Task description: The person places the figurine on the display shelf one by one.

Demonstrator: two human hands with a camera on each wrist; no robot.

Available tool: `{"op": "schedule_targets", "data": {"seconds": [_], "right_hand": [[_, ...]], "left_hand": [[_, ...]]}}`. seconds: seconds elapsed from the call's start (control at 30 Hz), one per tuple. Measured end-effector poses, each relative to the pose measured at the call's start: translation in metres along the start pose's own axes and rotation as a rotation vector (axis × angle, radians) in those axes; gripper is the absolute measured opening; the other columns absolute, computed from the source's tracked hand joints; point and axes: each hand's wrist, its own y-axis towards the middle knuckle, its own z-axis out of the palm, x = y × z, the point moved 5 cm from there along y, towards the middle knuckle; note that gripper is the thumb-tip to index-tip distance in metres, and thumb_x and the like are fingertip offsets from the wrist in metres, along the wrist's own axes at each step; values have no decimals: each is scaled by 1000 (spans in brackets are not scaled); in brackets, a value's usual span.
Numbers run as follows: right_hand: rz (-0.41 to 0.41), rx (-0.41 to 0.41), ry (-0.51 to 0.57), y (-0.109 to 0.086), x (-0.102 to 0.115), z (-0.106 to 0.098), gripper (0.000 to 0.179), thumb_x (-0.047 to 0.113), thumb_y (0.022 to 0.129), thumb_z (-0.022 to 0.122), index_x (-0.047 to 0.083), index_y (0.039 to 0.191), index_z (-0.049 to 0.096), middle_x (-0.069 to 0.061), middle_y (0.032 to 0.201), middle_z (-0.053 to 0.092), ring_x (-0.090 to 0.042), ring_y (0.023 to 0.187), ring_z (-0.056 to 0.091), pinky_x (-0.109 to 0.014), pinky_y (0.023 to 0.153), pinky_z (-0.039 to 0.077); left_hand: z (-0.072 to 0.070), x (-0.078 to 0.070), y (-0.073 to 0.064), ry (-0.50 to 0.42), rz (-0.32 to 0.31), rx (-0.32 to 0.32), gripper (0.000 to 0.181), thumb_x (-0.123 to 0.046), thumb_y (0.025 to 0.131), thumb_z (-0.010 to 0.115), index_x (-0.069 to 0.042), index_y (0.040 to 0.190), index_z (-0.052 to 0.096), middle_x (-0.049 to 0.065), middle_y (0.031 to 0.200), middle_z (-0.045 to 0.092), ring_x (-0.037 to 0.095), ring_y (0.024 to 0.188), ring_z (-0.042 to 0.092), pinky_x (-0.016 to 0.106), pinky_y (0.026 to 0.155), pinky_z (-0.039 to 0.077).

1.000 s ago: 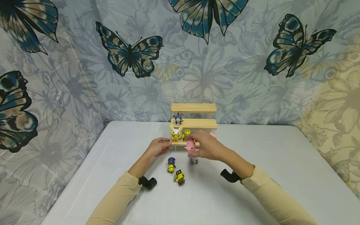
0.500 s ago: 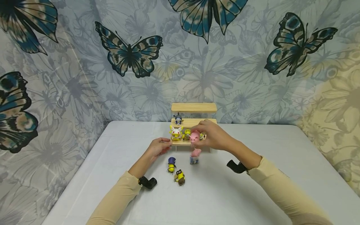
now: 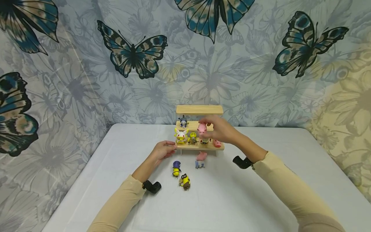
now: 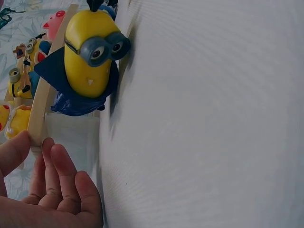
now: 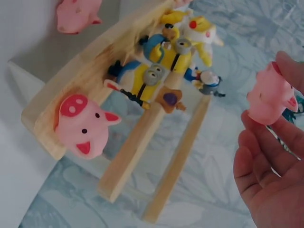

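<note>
Thumb and fingers of the right hand (image 3: 218,128) hold a small glossy pink pig figure (image 3: 202,128) in the air, in front of the middle tier of a three-tier pale wooden display shelf (image 3: 200,110). Thumb and fingertips of the left hand (image 3: 162,151) pinch the left end of its lowest tier.

That lowest tier is the crowded one: from left to right come a white-and-yellow eared figure (image 3: 181,137), a yellow goggled figure (image 3: 192,138), a second yellow goggled figure (image 3: 204,140) just below the held pig, and a pink pig with a red snout (image 3: 217,143) near the right end. A dark grey-headed little figure (image 3: 183,122) stands toward the left end of the middle tier.

Before the shelf, on the white cloth-covered counter (image 3: 246,206), are a yellow figure with a blue cape (image 3: 176,169), a brown-and-yellow goggled figure (image 3: 185,182) and a pink-topped figure with a blue-grey lower part (image 3: 200,160). The shelf is near the counter's back edge, with broad stretches of cloth to both sides.

From the right wrist, the held pig is seen apart from the tiers, and a small brown piece (image 5: 170,99) shows beside the second goggled figure. The left wrist view reveals the caped figure's goggled face, which the head view does not make out.
</note>
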Motion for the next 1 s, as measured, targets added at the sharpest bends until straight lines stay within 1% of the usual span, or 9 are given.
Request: {"op": "schedule_targets", "data": {"seconds": [0.17,0.27,0.4,0.53,0.7,0.83,0.93,1.0], "right_hand": [[17,2,-19,8,-7,-1,37,18,81,79,2,113,68,-10,104,69,-28,96,59,-44,85,48],[58,13,-31,13,-11,0,40,22,81,79,3,114,67,-10,104,69,-28,96,58,-43,84,47],[104,40,-53,20,-17,3,45,25,80,81,3,117,67,-9,104,69,-26,94,57,-41,82,47],[155,75,-65,29,-25,9,47,26,79,81,5,118,66,-10,104,67,-26,93,55,-40,81,46],[192,103,-60,38,-34,16,45,27,80,79,7,119,65,-10,107,66,-26,93,55,-40,80,46],[220,124,-67,44,-40,22,46,28,81,77,8,121,63,-10,109,66,-24,91,54,-38,78,45],[250,142,-67,48,-44,28,49,30,83,77,7,124,62,-11,113,66,-24,92,54,-38,79,45],[268,147,-59,49,-46,32,50,29,84,77,6,126,60,-12,117,65,-25,94,56,-40,82,47]], "left_hand": [[-1,-1,1,1,2,6,36,-22,91,70,-6,122,62,-4,89,71,12,84,66,31,80,50],[0,-1,0,3,4,-5,34,-23,91,70,-8,120,63,-2,91,71,9,81,65,26,74,49],[0,0,-1,2,10,-5,33,-21,91,70,-7,119,63,-2,91,71,10,81,66,25,73,49],[0,1,1,1,11,-1,33,-21,91,70,-6,119,63,-2,91,71,11,83,66,26,74,49],[-1,2,3,-2,16,7,34,-22,90,70,-6,120,63,-2,91,71,12,84,67,27,76,49],[-1,1,2,-14,11,12,33,-21,91,70,-7,120,63,-3,90,71,10,82,66,26,74,49],[-1,0,0,-24,7,15,33,-20,91,69,-6,120,62,-4,88,71,9,81,66,25,72,48],[-1,-1,-1,-28,6,18,33,-19,91,68,-6,120,62,-4,88,71,9,79,66,24,71,48]]}}
